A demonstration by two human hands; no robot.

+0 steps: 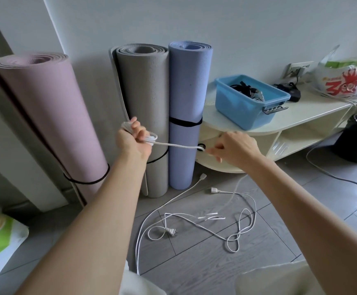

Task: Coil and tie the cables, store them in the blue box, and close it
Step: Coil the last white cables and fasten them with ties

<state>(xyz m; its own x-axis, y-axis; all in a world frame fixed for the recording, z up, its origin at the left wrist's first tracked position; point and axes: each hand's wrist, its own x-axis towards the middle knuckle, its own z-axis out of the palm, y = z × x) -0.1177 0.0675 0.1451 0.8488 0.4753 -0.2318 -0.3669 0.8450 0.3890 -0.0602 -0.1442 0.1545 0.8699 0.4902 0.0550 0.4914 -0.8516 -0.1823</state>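
I see the left hand [133, 139] fisted around a coiled white cable [174, 145], the right hand [233, 147] pinching its taut end. The blue box [249, 101] sits open on the shelf [301, 118], more cables [196, 220] on the floor.

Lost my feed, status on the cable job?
Left hand grips coiled white cable; right hand pinches its end taut. Blue box open on shelf. More cables loose on floor.

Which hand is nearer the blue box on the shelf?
Right. The right hand pinches the white cable just below and left of the blue box; the left hand grips the coil farther left, before the grey mat.
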